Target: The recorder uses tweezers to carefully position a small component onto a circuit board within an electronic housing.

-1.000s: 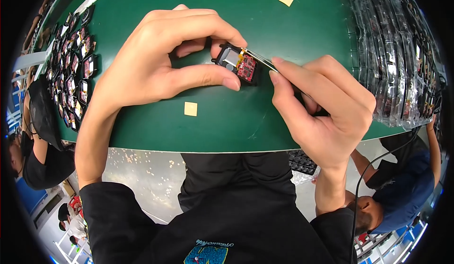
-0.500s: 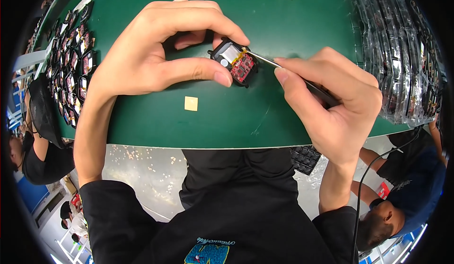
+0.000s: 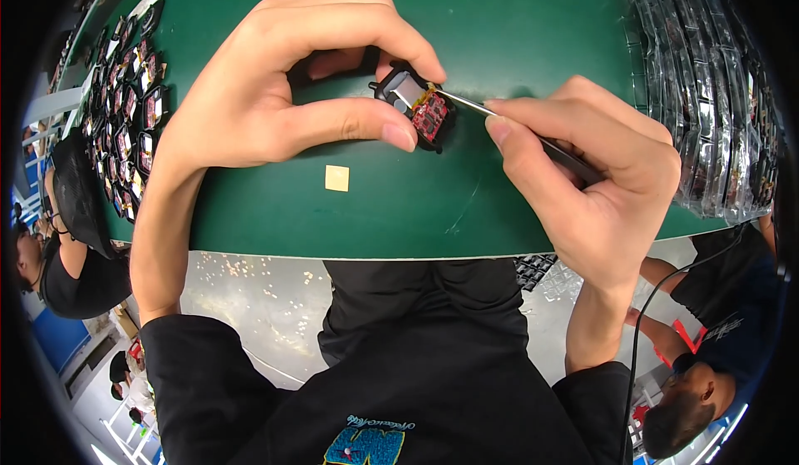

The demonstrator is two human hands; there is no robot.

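My left hand [image 3: 283, 99] grips a small black device housing [image 3: 394, 84] by its edges, thumb on the near side and index finger on the far side. Inside it are a red circuit board [image 3: 431, 119], a silver block and a strip of yellow tape [image 3: 428, 95]. Between the thumb and fingers of my right hand [image 3: 595, 174] is a pair of tweezers [image 3: 472, 105] with a silver tip and a dark body. Its tip meets the yellow tape at the housing's upper right edge; whether it pinches the tape is too small to tell.
Two pale yellow square pieces [image 3: 336, 179] lie on the green table [image 3: 374, 215], one near, one far. Many similar open housings [image 3: 125, 124] crowd the left side. Stacked clear plastic trays [image 3: 703, 90] stand at right. People sit on both sides; a black cable [image 3: 637, 340] hangs at right.
The housing has tilted a little and shifted slightly right in my left hand. My right hand has moved slightly right, with the tweezer tip still at the yellow tape.
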